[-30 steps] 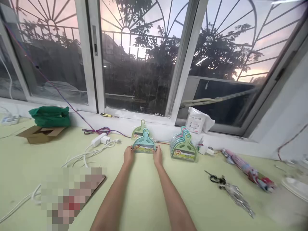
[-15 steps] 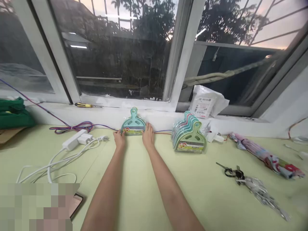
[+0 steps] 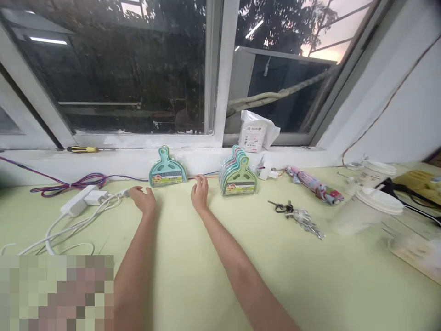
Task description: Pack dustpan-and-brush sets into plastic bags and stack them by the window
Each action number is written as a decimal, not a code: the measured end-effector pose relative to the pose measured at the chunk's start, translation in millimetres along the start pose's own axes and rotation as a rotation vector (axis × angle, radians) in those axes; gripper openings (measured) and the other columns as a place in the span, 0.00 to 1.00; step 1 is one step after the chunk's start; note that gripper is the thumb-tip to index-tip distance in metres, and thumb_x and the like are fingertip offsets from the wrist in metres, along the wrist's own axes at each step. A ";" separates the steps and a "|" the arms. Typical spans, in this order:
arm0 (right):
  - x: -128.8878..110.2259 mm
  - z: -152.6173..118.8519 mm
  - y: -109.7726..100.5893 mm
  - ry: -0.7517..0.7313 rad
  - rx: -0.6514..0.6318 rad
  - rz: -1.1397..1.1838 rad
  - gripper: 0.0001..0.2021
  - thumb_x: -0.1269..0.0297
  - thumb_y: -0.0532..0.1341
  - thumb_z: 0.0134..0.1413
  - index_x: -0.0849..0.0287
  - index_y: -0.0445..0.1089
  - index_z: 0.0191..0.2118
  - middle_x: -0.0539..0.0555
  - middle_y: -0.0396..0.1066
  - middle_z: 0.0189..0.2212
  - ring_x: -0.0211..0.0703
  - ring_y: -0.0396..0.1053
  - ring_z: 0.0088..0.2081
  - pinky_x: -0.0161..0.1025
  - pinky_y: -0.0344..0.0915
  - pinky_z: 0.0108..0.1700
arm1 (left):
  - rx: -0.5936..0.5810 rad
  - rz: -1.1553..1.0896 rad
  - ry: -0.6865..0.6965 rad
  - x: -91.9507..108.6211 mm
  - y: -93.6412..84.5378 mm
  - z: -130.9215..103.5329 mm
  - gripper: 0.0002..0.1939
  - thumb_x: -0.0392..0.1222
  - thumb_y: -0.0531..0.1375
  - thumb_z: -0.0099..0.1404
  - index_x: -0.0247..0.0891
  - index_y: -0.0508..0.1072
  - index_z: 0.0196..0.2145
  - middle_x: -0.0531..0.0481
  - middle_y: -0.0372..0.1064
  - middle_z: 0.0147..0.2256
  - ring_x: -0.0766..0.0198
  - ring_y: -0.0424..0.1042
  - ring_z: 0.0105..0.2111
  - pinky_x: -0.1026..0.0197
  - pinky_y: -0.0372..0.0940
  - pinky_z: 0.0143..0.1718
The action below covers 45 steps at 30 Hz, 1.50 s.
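A wrapped teal mini dustpan set (image 3: 167,168) with a printed label stands upright against the low wall under the window. My left hand (image 3: 143,199) is just left of it, fingers apart and holding nothing, beside the white plug (image 3: 122,193). On its other side my right hand (image 3: 199,192) is open and empty, in the gap before the second group. That group is a row of several similar wrapped dustpan sets in teal and pink, with a green dustpan set (image 3: 240,178) at the front.
A white power adapter (image 3: 80,201) with cables and a coiled purple cord (image 3: 86,181) lie at left. A screwdriver (image 3: 82,149) rests on the sill. Rightward are keys (image 3: 283,208), a folded umbrella (image 3: 315,185) and a white lidded tub (image 3: 365,211). A pixelated patch covers the lower left.
Both hands have let go of the teal dustpan set and moved apart from it, and the set stays standing against the wall. The view has turned to the right.
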State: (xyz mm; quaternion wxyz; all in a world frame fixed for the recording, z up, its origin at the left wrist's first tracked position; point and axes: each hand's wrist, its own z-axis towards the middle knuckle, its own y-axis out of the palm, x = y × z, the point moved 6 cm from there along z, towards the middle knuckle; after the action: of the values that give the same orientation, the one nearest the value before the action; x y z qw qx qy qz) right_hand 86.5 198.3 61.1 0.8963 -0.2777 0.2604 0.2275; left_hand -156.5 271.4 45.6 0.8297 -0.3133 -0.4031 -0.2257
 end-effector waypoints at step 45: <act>87.6 -61.3 -254.4 0.049 -0.123 -0.409 0.32 0.60 0.65 0.52 0.53 0.57 0.62 0.62 0.47 0.67 0.55 0.36 0.69 0.68 0.34 0.63 | -0.843 -0.713 -0.468 49.6 -77.8 -219.4 0.28 0.43 0.67 0.53 0.41 0.62 0.49 0.51 0.73 0.31 0.63 0.75 0.27 0.60 0.69 0.33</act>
State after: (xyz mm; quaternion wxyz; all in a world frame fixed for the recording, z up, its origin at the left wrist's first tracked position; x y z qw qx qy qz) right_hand 272.9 -5.3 62.1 0.8984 -0.3845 0.2062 0.0497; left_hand -61.1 56.7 7.0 0.3961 -0.5022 -0.5312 -0.5556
